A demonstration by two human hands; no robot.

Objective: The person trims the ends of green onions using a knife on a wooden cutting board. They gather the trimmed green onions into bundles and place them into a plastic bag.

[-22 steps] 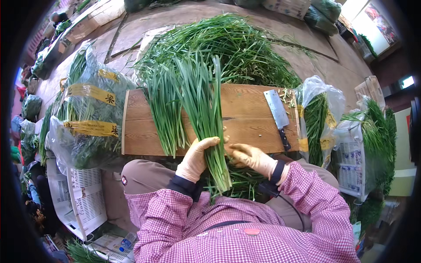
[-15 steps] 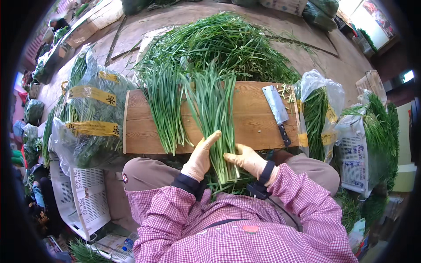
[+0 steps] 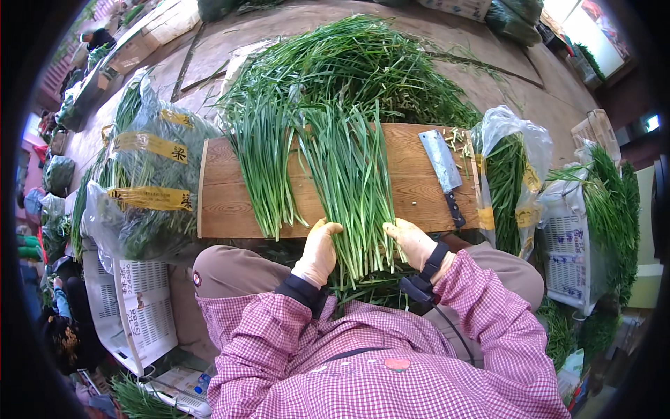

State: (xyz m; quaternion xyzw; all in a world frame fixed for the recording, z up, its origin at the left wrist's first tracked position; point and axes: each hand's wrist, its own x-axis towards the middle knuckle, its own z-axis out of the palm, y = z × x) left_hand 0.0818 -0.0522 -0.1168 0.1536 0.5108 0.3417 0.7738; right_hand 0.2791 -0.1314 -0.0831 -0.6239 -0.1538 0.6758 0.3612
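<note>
A loose, fanned bundle of long green leafy stems (image 3: 349, 181) lies on the wooden board (image 3: 216, 199), its pale stem ends overhanging the near edge. My left hand (image 3: 319, 248) grips the bundle's left side near those ends, and my right hand (image 3: 412, 244) pinches its right side; both wear pale gloves. Another bunch of stems (image 3: 265, 181) rests on the board's left part. A cleaver (image 3: 438, 164) with a black handle lies at the right, beside small cut stem bits (image 3: 458, 143).
Behind the board is a large heap of greens (image 3: 349, 63). Plastic bags of greens flank it at left (image 3: 150, 174) and right (image 3: 508, 188). White crates stand at left (image 3: 132, 314) and right (image 3: 565, 251). A person (image 3: 66, 314) is partly visible at the far left.
The bundle has been lowered onto the board and spread wider. My right hand has moved up and right to its side; my hands are farther apart.
</note>
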